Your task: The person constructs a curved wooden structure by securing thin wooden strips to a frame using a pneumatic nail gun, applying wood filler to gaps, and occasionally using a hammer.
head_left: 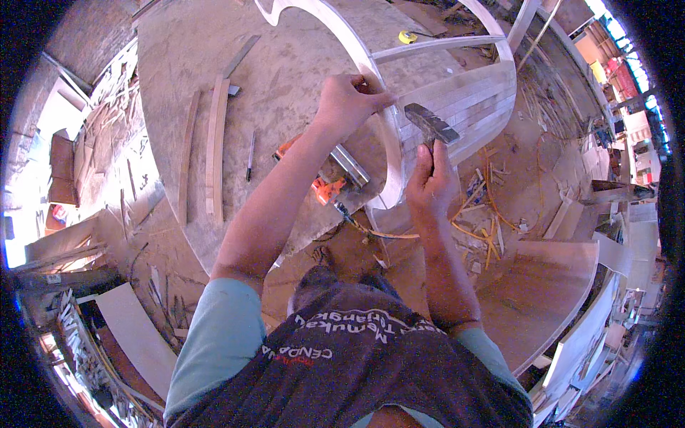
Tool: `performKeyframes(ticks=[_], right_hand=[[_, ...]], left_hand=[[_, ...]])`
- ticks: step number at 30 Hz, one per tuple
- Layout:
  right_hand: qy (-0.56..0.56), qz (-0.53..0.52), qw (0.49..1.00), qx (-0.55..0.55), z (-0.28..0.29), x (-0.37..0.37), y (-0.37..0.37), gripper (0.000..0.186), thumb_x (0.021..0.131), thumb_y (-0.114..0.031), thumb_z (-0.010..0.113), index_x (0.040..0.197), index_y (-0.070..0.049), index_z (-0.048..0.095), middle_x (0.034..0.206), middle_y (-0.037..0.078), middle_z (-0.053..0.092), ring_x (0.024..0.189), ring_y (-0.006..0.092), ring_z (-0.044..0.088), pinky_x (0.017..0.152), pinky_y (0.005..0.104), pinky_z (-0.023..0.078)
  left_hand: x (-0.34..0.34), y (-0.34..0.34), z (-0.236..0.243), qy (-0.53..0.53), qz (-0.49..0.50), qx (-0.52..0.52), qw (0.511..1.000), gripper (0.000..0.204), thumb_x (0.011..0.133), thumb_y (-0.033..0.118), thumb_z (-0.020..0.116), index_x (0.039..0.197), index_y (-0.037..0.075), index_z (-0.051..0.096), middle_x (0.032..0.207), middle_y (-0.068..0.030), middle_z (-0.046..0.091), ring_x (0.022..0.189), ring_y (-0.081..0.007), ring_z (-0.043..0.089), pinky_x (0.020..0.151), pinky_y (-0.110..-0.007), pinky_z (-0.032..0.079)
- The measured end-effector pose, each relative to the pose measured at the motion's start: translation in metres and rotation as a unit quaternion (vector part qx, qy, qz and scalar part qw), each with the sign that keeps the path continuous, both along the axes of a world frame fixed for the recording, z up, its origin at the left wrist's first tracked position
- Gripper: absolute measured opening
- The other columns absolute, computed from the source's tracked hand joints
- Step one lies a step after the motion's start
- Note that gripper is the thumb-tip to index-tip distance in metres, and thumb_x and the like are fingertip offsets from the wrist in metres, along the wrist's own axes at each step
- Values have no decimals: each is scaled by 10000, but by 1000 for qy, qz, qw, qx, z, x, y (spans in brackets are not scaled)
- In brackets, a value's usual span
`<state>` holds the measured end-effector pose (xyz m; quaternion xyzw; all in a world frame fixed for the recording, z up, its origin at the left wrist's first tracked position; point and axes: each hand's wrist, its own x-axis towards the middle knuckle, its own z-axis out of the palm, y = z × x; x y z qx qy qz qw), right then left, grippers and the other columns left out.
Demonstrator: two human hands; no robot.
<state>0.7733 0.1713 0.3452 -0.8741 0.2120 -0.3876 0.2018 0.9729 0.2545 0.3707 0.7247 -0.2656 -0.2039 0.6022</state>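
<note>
A curved pale wooden frame (391, 171) stands at the table's right side, its flank covered with narrow wooden slats (464, 100). My left hand (351, 103) is closed in a pinch against the frame's edge; whatever is between the fingertips is too small to make out. To the right, my right hand (432, 187) grips a hammer (432, 123) by its handle, head upward, just in front of the slats. Below my left forearm lies an orange and silver air nailer (348, 165), partly hidden by that arm, with a hose attached.
On the brown tabletop (285, 57) lie long wooden strips (217, 150), a pen (250, 155) and a yellow tape measure (407, 37). An orange hose (489, 182) loops over the scrap-strewn floor at right. A large curved panel (542, 285) stands near my right side.
</note>
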Motion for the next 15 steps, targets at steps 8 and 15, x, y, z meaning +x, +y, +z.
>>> performKeyframes(ticks=[8,15], right_hand=[[7,13,1000,-9,4,3,0,359,990,-215,633,1198,77,642,1009,287,707,909,425,713,745,447,569],[-5,16,1000,12,-2,-8,-4,350,1004,-198,610,1212,84,628,997,274,708,887,405,712,758,430,558]], left_hand=[[-6,3,3,-1,5,0,1000,303,782,206,841,921,-49,757,782,-84,738,693,-129,671,682,-303,545],[-2,3,-8,194,-12,-165,967,259,809,191,804,934,-31,756,820,-56,736,717,-138,675,677,-286,543]])
